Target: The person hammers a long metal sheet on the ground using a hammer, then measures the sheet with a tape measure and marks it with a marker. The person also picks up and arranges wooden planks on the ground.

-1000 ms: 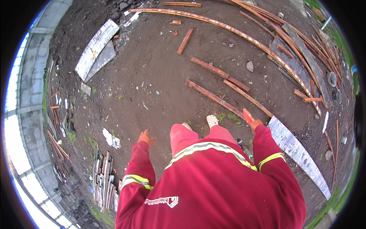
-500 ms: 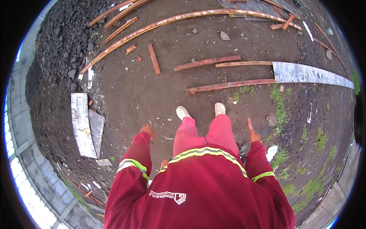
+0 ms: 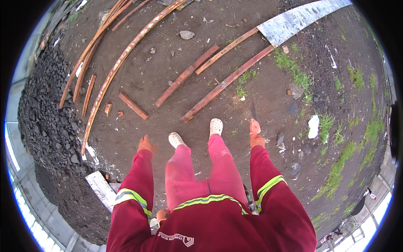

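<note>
Right grip (image 3: 256, 136) clasping orange tool (image 3: 254, 126), arm lowered

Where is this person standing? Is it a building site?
Probably an outdoor work yard or building site. The ground is bare dirt with long rusty metal bars lying about, a heap of dark gravel to the left, and a pale metal sheet farther off.

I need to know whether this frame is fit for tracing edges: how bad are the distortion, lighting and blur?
Head view: strong fisheye, so the long rusty bars bow toward the rim inside a black circular border. Light is soft and even, with no hard shadows on the dirt ground; glare washes out only the bright lower corners. The left hand and right hand look slightly soft; the centre is fairly sharp.
</note>
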`<state>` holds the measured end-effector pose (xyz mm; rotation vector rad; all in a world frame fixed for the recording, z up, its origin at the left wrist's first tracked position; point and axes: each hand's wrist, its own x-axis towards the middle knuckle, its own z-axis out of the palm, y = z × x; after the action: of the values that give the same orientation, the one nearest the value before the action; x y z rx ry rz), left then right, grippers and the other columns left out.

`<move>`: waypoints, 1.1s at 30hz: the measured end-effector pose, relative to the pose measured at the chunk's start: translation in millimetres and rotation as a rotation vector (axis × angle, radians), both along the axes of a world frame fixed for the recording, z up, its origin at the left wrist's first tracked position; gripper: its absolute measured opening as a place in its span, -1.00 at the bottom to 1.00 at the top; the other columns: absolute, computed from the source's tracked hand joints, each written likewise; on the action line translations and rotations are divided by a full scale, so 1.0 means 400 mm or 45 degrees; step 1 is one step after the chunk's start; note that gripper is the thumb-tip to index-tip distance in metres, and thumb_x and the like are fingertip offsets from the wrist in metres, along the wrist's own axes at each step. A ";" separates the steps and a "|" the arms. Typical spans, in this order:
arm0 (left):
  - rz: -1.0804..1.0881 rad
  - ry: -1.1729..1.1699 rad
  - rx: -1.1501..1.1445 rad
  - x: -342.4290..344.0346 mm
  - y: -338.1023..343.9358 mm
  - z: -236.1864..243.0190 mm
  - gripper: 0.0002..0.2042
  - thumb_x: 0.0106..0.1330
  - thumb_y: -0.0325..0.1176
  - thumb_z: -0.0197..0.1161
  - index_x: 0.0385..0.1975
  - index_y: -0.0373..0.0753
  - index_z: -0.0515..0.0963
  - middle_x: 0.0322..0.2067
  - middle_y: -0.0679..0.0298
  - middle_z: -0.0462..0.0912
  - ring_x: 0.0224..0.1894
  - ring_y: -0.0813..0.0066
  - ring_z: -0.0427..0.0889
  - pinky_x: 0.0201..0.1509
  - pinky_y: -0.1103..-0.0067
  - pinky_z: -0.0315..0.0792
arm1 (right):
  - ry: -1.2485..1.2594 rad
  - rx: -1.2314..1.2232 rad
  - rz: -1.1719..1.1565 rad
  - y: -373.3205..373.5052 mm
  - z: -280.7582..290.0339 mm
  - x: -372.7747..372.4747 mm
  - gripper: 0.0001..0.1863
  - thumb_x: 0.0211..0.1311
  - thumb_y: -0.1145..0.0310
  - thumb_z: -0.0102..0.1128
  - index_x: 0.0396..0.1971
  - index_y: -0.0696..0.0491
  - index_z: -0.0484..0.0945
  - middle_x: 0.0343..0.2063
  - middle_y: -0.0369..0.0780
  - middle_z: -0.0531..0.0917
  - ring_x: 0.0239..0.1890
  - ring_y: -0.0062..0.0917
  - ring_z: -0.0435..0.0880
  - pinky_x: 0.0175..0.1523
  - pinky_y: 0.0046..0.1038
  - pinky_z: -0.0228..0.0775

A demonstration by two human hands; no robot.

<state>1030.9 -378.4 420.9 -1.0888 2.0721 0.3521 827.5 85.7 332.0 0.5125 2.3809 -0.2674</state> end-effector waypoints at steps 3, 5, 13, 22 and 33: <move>-0.045 -0.012 -0.062 -0.084 -0.063 -0.094 -0.27 0.03 -0.16 0.32 0.20 -0.23 0.15 0.12 -0.05 0.29 0.16 0.06 0.32 0.19 0.37 0.28 | 0.032 0.068 -0.069 -0.053 -0.128 -0.026 -0.47 0.05 -0.14 0.09 -0.22 0.05 0.46 -0.20 -0.04 0.58 -0.10 -0.12 0.54 -0.02 -0.09 0.30; -0.009 -0.007 -0.049 -0.142 -0.109 -0.188 -0.27 0.03 -0.16 0.31 0.20 -0.22 0.14 0.10 -0.07 0.30 0.15 0.04 0.33 0.18 0.37 0.29 | 0.137 0.116 -0.055 -0.071 -0.232 -0.031 -0.49 0.06 -0.15 0.08 -0.27 0.03 0.45 -0.22 -0.08 0.56 -0.11 -0.15 0.53 -0.03 -0.09 0.28; -0.197 0.081 -0.028 -0.254 -0.259 -0.693 -0.23 0.03 -0.09 0.31 0.21 -0.27 0.10 0.12 -0.08 0.27 0.17 0.02 0.29 0.19 0.34 0.27 | 0.111 0.300 -0.061 -0.069 -0.673 0.031 -0.45 0.07 -0.12 0.08 -0.08 0.00 0.40 -0.10 -0.12 0.50 -0.02 -0.20 0.47 0.02 -0.12 0.27; -0.366 0.098 -0.100 -0.296 -0.266 -0.951 -0.24 0.02 -0.01 0.31 0.19 -0.16 0.13 0.09 0.07 0.34 0.13 0.10 0.35 0.13 0.30 0.31 | 0.274 -0.107 1.135 -0.465 -0.758 0.045 -0.21 -0.08 0.28 0.28 0.21 -0.11 0.12 0.22 -0.21 0.16 0.30 -0.27 0.03 0.32 -0.15 -0.10; 0.170 0.579 0.597 -0.205 -0.359 -0.934 -0.59 0.07 -0.11 0.24 -0.23 -0.33 0.46 -0.49 0.13 0.54 -0.40 0.35 0.54 -0.25 0.49 0.37 | -0.141 0.076 2.080 -0.742 -0.831 -0.070 -0.55 0.06 0.43 0.10 0.01 -0.07 0.30 -0.06 -0.24 0.36 0.12 -0.33 0.28 0.28 0.05 -0.11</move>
<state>948.7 -522.1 47.4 -0.9131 2.1360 1.1791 799.5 -211.2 -0.2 -1.3431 1.9553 0.5470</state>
